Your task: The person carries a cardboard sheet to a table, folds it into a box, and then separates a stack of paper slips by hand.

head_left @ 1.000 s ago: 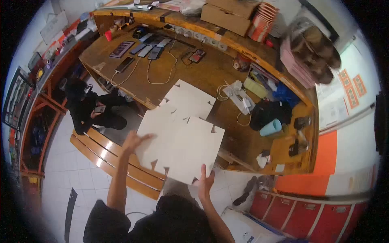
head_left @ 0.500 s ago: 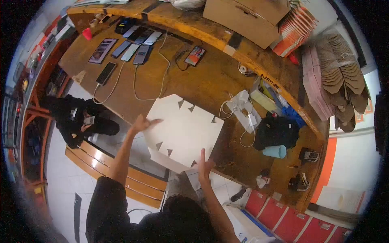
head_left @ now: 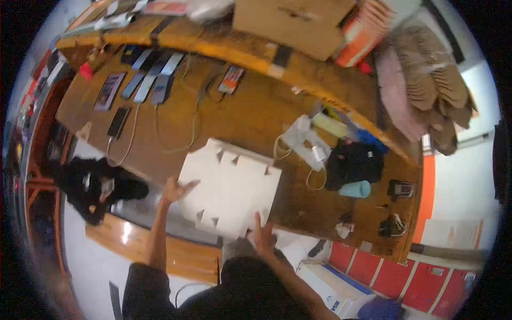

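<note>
A flat white card sheet (head_left: 229, 186) with small dark notches along two edges lies level in front of me, over the wooden table's near edge. On its left side is my left hand (head_left: 178, 191), thumb on top and the fingers gripping the edge from below. The lower right corner sits in my right hand (head_left: 261, 233), its thumb raised along the sheet's edge. Behind the sheet, a cable (head_left: 176, 148) runs across the table (head_left: 240, 125).
Several phones (head_left: 152, 77) lie at the table's back left. A grey pouch (head_left: 306, 144), black cloth (head_left: 354, 165) and blue cup (head_left: 354, 189) stand on the right. Cardboard pieces (head_left: 426, 80) hang beyond. A person in black (head_left: 96, 186) sits by a wooden bench (head_left: 160, 245).
The view has shifted, so the table's things appear further left. The sheet lies flatter, its near flap no longer hanging down as before. Both hands still hold it.
</note>
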Demonstrator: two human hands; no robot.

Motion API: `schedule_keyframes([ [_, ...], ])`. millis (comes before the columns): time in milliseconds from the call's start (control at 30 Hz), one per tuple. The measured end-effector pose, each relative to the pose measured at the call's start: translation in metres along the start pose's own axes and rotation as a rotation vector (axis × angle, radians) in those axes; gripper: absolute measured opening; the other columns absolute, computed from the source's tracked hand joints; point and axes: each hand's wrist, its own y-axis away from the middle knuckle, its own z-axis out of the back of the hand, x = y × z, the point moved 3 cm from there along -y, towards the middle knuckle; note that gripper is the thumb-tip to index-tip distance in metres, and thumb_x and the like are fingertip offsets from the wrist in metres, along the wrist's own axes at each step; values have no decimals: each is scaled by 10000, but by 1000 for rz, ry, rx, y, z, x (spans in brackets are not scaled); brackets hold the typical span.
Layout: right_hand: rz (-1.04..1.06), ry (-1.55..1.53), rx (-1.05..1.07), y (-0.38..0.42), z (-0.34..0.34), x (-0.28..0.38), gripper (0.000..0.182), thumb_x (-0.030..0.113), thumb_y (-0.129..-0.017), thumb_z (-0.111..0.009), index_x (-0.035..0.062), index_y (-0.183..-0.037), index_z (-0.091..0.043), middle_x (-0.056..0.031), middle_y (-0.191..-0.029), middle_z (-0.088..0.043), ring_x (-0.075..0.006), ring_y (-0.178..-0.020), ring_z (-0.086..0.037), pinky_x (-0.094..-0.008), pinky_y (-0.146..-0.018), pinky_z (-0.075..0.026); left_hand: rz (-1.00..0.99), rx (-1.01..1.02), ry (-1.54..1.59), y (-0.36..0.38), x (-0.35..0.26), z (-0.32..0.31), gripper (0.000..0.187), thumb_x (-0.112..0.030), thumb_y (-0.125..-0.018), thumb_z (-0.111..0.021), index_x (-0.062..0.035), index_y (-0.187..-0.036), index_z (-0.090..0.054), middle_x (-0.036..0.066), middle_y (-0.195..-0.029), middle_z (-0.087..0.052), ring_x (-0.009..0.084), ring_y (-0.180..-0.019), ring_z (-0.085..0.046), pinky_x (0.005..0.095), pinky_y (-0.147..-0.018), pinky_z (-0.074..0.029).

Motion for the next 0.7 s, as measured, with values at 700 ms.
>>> schedule_keyframes([
  [700,-67,205,149,-57,3,-40,837,722,-809,-635,23,-1269,-643,-201,-1203,-677,-355,-1111,-636,-447,-949,-483,-157,52,45,-15,76,-10,516,-323,-840,-803,35,-1188,-672,142,-1083,-715,180,-890,-677,355,-781,-555],
])
